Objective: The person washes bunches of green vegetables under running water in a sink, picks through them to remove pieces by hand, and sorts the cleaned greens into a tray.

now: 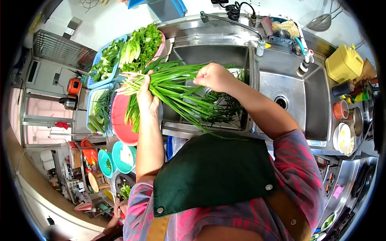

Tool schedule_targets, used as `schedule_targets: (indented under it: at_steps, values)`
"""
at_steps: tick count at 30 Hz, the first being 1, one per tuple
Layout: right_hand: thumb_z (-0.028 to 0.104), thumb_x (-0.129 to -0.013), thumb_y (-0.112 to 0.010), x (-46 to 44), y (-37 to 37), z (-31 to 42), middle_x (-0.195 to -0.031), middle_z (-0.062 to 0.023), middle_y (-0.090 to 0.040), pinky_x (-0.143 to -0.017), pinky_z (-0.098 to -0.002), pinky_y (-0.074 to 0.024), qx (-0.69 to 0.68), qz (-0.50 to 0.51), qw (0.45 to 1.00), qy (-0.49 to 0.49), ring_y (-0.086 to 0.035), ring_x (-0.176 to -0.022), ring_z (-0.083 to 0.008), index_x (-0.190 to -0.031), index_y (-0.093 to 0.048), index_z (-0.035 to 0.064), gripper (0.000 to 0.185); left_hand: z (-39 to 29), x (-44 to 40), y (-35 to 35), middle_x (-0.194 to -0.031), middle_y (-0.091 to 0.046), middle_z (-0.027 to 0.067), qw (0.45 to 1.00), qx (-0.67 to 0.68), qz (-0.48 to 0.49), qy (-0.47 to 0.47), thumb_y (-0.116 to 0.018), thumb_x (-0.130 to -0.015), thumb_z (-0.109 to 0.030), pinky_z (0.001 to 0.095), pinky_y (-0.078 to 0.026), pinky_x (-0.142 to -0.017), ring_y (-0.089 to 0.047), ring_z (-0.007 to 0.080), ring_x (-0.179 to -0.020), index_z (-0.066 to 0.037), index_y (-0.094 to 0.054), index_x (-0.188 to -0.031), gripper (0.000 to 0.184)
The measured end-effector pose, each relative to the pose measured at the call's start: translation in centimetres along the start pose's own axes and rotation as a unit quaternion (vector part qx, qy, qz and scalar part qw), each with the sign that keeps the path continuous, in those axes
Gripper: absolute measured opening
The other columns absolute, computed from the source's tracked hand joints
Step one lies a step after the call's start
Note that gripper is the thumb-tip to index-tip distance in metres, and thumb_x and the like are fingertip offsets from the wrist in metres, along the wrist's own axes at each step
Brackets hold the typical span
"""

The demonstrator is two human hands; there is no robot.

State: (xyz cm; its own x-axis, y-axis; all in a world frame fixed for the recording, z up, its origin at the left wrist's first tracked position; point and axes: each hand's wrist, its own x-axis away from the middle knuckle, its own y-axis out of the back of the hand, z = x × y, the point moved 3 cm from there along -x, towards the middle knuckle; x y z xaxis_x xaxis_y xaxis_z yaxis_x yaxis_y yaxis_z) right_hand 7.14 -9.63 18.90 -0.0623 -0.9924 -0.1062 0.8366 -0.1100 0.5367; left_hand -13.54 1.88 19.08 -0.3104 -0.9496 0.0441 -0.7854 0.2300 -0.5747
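A large bunch of long green stalks with pale ends point(177, 86) lies across the left sink basin point(189, 52). Near its pale ends, my left hand point(147, 94) is closed round the bunch, beside a red round basin point(122, 116). My right hand point(214, 77) is above the leafy part, its fingers pinched together; whatever may be between them is too small to make out. More dark green leaves point(229, 106) lie in the left sink basin under and beside the bunch.
Leafy greens point(140, 46) fill baskets at upper left. A faucet point(237, 23) crosses the sinks; the right basin point(281, 80) has a drain. Teal bowls point(124, 156) stand lower left, near another person's hand point(117, 211). A yellow container point(343, 63) stands at right.
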Motion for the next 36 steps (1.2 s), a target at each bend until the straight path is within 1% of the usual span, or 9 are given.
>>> schedule_targets:
  at_steps: [3, 8, 16, 19, 20, 22, 26, 28, 36]
  values:
    - [0.023, -0.073, -0.063, -0.5, 0.6, -0.6, -0.06, -0.0051, -0.059, -0.052, -0.0247, -0.0405, -0.18, -0.057, 0.982, -0.003, -0.051, -0.055, -0.0091, -0.075, -0.064, 0.0031, 0.02, -0.4, 0.7, -0.7, -0.096, -0.056, 0.014, 1.0, 0.0, 0.003, -0.013, -0.056, -0.081, -0.013, 0.0367, -0.047, -0.079, -0.055, 0.024, -0.087, 0.004, -0.052, -0.101, 0.027]
    - [0.02, -0.074, -0.062, -0.8, 1.1, -1.3, -0.06, -0.0017, -0.057, -0.05, -0.0209, -0.0385, -0.229, -0.045, 0.972, 0.008, -0.047, -0.054, -0.0058, -0.076, -0.063, 0.0015, 0.019, 0.4, -0.4, 0.8, -0.101, -0.055, 0.0146, 1.0, 0.019, -0.004, 0.015, -0.055, -0.082, -0.015, 0.0376, -0.045, -0.082, -0.054, 0.0251, -0.09, 0.004, -0.052, -0.102, 0.028]
    - [0.019, -0.078, -0.059, 3.8, 8.7, -3.9, -0.072, 0.0005, -0.058, -0.049, -0.016, -0.0347, -0.479, -0.164, 0.861, 0.044, -0.044, -0.057, -0.0009, -0.088, -0.061, 0.0044, 0.018, -0.7, -1.7, 4.9, -0.106, -0.054, 0.0167, 0.982, 0.158, -0.01, 0.1, -0.049, -0.085, -0.024, 0.0462, -0.04, -0.087, -0.051, 0.0305, -0.098, 0.001, -0.048, -0.107, 0.034]
    - [0.018, -0.079, -0.057, 5.2, 7.6, -7.6, -0.076, 0.0001, -0.059, -0.051, -0.0178, -0.0381, -0.463, -0.026, 0.886, 0.012, -0.049, -0.061, -0.0029, -0.095, -0.059, 0.0054, 0.02, -1.0, -2.0, 5.3, -0.106, -0.054, 0.0177, 0.981, 0.172, -0.029, 0.09, -0.049, -0.085, -0.025, 0.0465, -0.041, -0.086, -0.052, 0.0312, -0.098, 0.003, -0.048, -0.107, 0.036]
    - [0.021, -0.079, -0.057, 6.0, 6.7, -5.4, -0.078, -0.0029, -0.061, -0.054, -0.0239, -0.0433, -0.172, 0.019, 0.984, -0.036, -0.055, -0.064, -0.012, -0.095, -0.058, 0.0054, 0.023, -1.0, -2.1, 5.4, -0.106, -0.054, 0.0177, 0.981, 0.172, -0.028, 0.09, -0.049, -0.085, -0.025, 0.0465, -0.041, -0.086, -0.052, 0.0312, -0.098, 0.003, -0.048, -0.107, 0.036]
    - [0.025, -0.078, -0.058, 6.2, 3.9, -6.6, -0.079, -0.0095, -0.061, -0.059, -0.0301, -0.0453, 0.288, -0.102, 0.952, -0.025, -0.058, -0.068, -0.0239, -0.086, -0.061, 0.0055, 0.021, -0.9, -2.3, 5.4, -0.106, -0.054, 0.0176, 0.976, 0.192, 0.003, 0.099, -0.049, -0.084, -0.025, 0.0467, -0.041, -0.087, -0.052, 0.0311, -0.098, 0.003, -0.048, -0.107, 0.036]
    - [0.028, -0.076, -0.058, 5.5, 4.4, -5.7, -0.074, -0.0138, -0.057, -0.057, -0.0338, -0.0434, 0.17, -0.065, 0.975, -0.131, -0.054, -0.066, -0.0304, -0.076, -0.062, 0.006, 0.023, -0.7, -1.9, 4.5, -0.106, -0.054, 0.0174, 0.978, 0.181, 0.0, 0.102, -0.049, -0.084, -0.026, 0.0469, -0.041, -0.087, -0.052, 0.031, -0.098, 0.002, -0.049, -0.107, 0.036]
    - [0.026, -0.076, -0.059, 5.4, 5.2, -3.6, -0.068, -0.0141, -0.054, -0.053, -0.0339, -0.041, 0.162, -0.204, 0.965, -0.003, -0.051, -0.06, -0.0305, -0.072, -0.061, 0.0068, 0.02, -0.7, -1.5, 3.9, -0.106, -0.055, 0.0159, 0.979, 0.175, 0.002, 0.109, -0.048, -0.085, -0.025, 0.0469, -0.04, -0.087, -0.052, 0.0307, -0.098, 0.001, -0.05, -0.106, 0.033]
    - [0.018, -0.076, -0.059, 5.2, 4.4, 0.1, -0.058, -0.0097, -0.046, -0.047, -0.0309, -0.0353, -0.042, -0.25, 0.965, 0.073, -0.045, -0.049, -0.0197, -0.067, -0.055, 0.0005, 0.021, -0.3, -1.9, 5.2, -0.104, -0.056, 0.0126, 0.986, 0.15, -0.026, 0.07, -0.048, -0.086, -0.023, 0.0433, -0.042, -0.086, -0.052, 0.0272, -0.097, -0.003, -0.052, -0.103, 0.027]
